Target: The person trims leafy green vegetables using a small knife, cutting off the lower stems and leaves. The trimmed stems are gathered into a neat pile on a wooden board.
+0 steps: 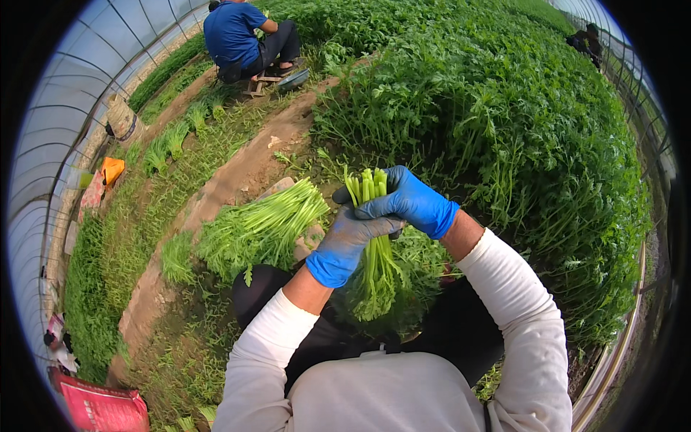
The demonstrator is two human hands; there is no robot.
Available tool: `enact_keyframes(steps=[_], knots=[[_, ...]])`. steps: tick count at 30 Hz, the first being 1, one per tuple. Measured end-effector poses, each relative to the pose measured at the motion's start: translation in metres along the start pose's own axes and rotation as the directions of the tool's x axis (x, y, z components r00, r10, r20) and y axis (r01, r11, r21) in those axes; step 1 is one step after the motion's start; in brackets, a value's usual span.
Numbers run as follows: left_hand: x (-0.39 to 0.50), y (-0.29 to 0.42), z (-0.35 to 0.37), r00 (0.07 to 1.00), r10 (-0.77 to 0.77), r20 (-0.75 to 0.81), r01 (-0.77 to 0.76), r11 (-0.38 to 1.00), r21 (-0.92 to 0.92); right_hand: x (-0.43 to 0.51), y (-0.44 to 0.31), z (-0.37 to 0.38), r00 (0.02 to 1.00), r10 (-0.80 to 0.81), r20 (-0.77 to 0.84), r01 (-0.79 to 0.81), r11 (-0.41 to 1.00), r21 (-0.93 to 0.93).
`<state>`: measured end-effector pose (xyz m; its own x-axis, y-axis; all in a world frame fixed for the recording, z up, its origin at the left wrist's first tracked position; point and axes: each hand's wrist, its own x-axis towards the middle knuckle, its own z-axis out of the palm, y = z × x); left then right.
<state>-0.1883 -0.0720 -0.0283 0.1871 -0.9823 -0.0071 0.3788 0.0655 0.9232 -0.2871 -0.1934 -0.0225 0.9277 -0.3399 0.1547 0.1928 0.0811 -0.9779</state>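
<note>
Both hands wear blue gloves with grey, soiled palms and fingers. Together they grip a bunch of leafy green stalks [380, 270] in front of my chest, cut ends up and leaves hanging down. My left hand [348, 240] wraps the bunch lower down, while my right hand [407, 200] closes around it just below the cut ends. Some fingers are hidden behind the stalks. To the left lies a pile of cut stalks [264, 227], its pale ends pointing up and to the right. Loose cut greens [421, 259] lie below the bunch, between my knees.
Dense standing greens [475, 108] fill the right side. A bare soil ridge [227, 189] runs along the left. A person in a blue shirt [232, 40] sits on a low stool beside a basin [294, 79]. A red sack [102, 402] lies lower left; another person [587, 43] is far right.
</note>
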Motion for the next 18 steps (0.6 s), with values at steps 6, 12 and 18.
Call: enact_keyframes(steps=[6,12,18], knots=[[-0.016,-0.008,0.013,0.959,0.159,-0.234,-0.214,0.948,-0.233,-0.010,-0.026,0.010,0.993,-0.014,-0.115,0.047,0.957,0.288],[-0.010,-0.030,0.019,0.835,0.367,-0.409,-0.403,0.915,-0.002,-0.012,-0.023,0.024,0.976,-0.089,-0.198,0.141,0.954,0.264],[0.003,-0.021,0.012,0.594,0.795,-0.126,-0.441,0.453,0.775,-0.014,-0.022,0.024,0.952,-0.136,-0.273,0.224,0.920,0.321]])
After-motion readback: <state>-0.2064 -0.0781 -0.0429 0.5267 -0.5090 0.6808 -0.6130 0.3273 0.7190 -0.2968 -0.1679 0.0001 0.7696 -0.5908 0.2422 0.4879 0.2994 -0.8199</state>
